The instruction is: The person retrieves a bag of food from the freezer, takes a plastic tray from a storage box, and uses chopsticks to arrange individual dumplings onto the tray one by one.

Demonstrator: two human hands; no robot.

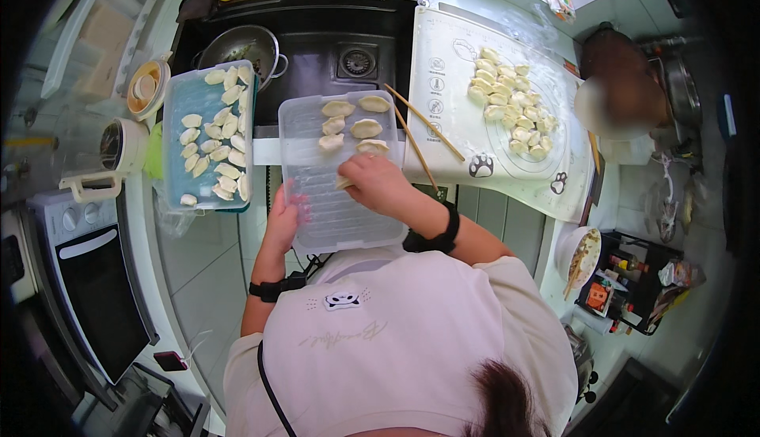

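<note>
My left hand (281, 222) grips the left side of a translucent plastic tray (344, 220) with a ribbed bottom. Some of its fingers show blurred through the plastic. Over the middle of this tray, my right hand (378, 184) pinches a pale dumpling (343, 182), mostly hidden by the fingers. Several dumplings (366, 128) lie in two columns at the tray's far end, the closest one just beyond my right knuckles. Left of it, a second plastic tray (172, 140) on a teal base holds many dumplings (221, 133).
A white silicone mat (439, 152) on the right bears a cluster of dumplings (513, 101). Wooden chopsticks (425, 122) lean by its left edge. Behind are a sink drain (357, 63) and a metal wok (249, 45). A bowl (579, 259) and black basket (629, 282) stand right.
</note>
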